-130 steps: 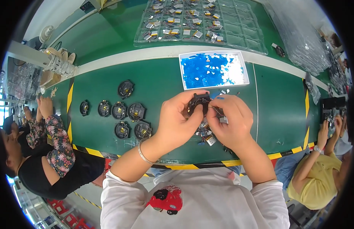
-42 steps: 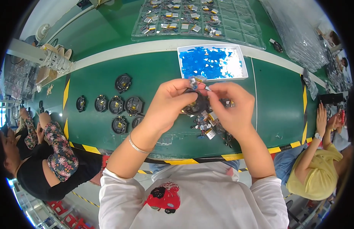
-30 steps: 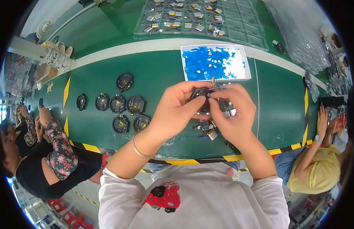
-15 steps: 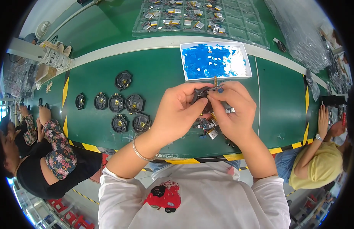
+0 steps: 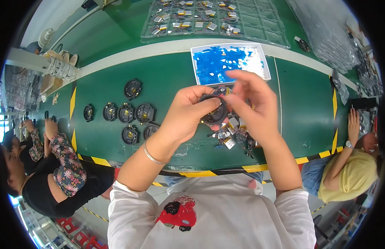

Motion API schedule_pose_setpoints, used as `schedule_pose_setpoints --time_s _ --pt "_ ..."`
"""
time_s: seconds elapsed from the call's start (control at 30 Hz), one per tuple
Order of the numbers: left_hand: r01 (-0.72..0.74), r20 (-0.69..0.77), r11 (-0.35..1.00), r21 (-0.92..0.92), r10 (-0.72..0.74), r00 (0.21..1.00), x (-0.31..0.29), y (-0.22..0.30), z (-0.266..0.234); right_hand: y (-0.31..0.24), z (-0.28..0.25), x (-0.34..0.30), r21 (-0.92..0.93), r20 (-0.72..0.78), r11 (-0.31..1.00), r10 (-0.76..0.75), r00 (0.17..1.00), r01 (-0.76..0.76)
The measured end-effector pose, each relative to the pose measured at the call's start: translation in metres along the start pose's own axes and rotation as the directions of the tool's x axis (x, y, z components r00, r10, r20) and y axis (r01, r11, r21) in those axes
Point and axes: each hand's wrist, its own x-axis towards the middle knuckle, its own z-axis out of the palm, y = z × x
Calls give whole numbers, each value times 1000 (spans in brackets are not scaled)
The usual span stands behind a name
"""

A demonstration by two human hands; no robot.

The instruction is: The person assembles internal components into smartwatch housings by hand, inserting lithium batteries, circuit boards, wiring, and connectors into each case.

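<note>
My left hand grips a round black watch case, its thumb pressing on the inside and its fingers round the edge. A small circuit piece shows at the case's upper edge. My right hand, slightly blurred, hovers just right of the case with thumb and index finger apart; I see nothing held in it. Beneath and beside the hands lies a pile of small silver batteries with wired parts, partly hidden by the right forearm. Several similar black cases lie to the left on the green table.
Beyond my hands stands a white box with blue and white small pieces. A clear compartment tray of batteries lies farther back. Black-and-yellow tape marks the near edge. People sit at left and right.
My right hand has come off the case, moving up and opening its fingers. The case in my left hand has turned so its round inside shows more.
</note>
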Motion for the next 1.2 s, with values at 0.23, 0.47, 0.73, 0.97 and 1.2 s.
schedule_pose_setpoints --time_s 0.23,0.47,0.73,0.97,1.2 --pt "-218 -89 912 348 264 960 -2 -3 4 1 -68 16 -180 -20 980 -85 996 80" --pt "-287 193 189 939 399 896 -2 7 -5 1 -179 -3 -645 -472 686 -13 881 -336" --pt "-361 345 -47 931 432 833 0 -4 -8 8 -38 4 -520 66 844 -113 991 131" --pt "-192 -24 574 796 347 938 -3 13 -15 18 -16 -2 -626 292 750 -29 956 214" --pt "-172 -22 853 493 210 977 -8 9 -2 -2 -7 -7 -46 122 998 -25 992 30"
